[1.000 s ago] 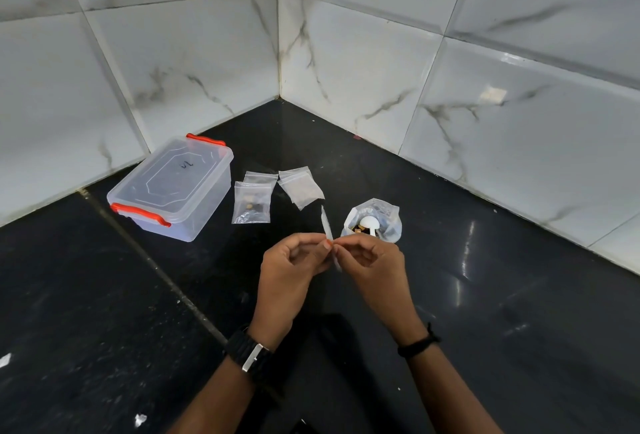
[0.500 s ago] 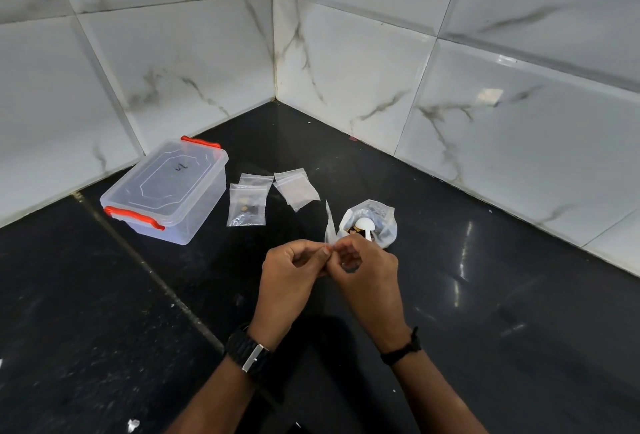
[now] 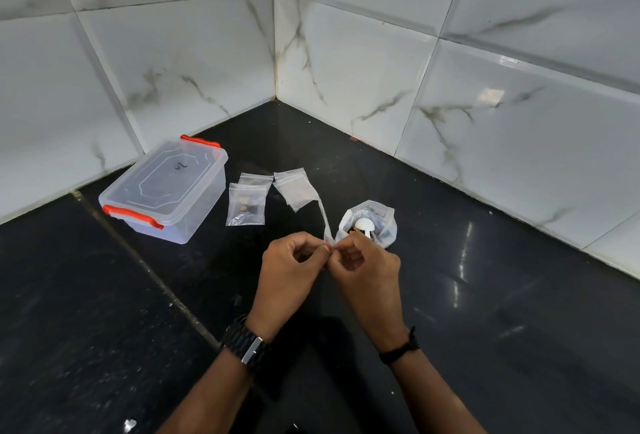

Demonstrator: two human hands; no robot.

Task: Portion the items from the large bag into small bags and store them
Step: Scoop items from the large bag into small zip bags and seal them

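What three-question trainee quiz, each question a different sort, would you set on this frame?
1. True or false: the lid is on the clear storage box with the orange latches.
2. Multiple choice: the white spoon sits in (A) the storage box, (B) the open large bag, (C) the left hand.
3. Short answer: what are both hands pinching between them?

Key
1. True.
2. B.
3. A small clear bag, held edge-on between the left hand and right hand, in front of the large bag.

Glossy white marble-veined wall tiles point(image 3: 346, 52) meet in a corner above a polished black countertop point(image 3: 485, 295).
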